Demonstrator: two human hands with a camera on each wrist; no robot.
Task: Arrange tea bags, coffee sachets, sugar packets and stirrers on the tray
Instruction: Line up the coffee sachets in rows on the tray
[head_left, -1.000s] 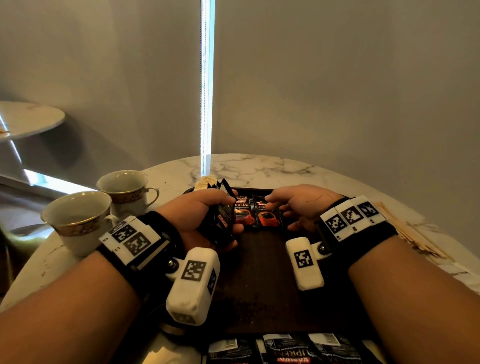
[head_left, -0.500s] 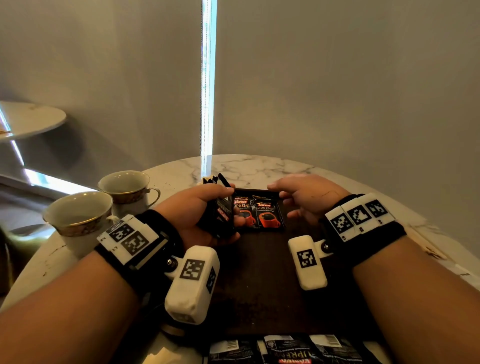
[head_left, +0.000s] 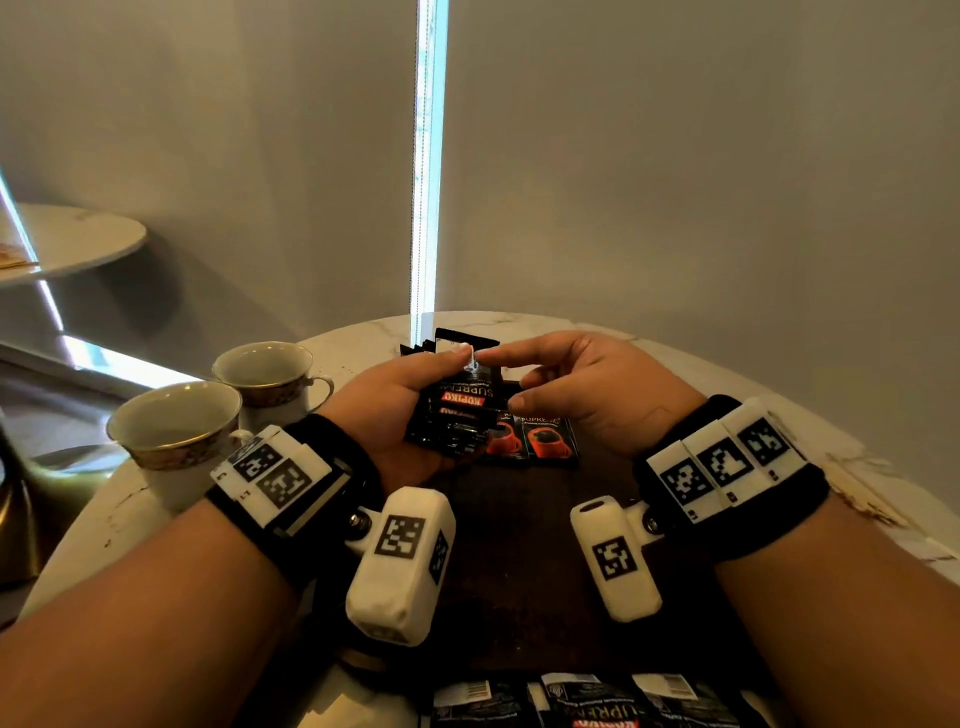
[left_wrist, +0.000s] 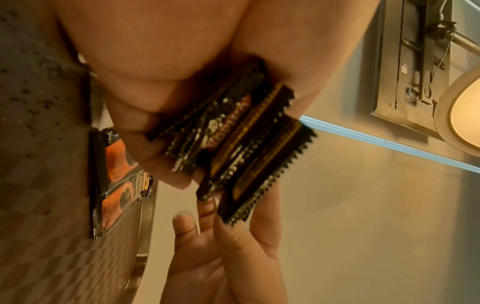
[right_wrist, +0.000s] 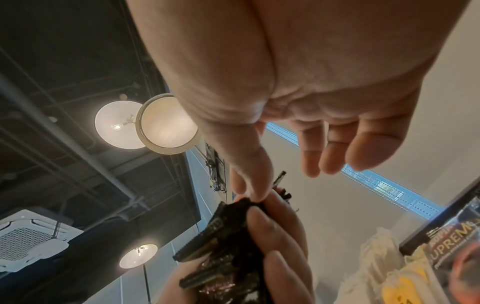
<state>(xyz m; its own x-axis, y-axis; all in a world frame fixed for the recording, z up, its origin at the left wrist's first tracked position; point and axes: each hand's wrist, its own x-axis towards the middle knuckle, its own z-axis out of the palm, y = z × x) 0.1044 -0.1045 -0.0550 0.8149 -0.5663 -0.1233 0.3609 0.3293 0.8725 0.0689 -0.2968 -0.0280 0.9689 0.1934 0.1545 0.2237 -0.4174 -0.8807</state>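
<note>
Several black coffee sachets with red lettering are gripped as a fanned bundle in the left hand, thumb on top and fingers curled beneath. The bundle's upper edge is met by the right hand, whose index finger and thumb are set at the top sachet while the other fingers are held loosely spread; whether it is actually pinched cannot be told. Just beneath the grip, two more sachets printed with red cups are laid side by side on the dark brown wooden tray. Left of the grip, two white gold-rimmed teacups are seen on the white marble table.
</note>
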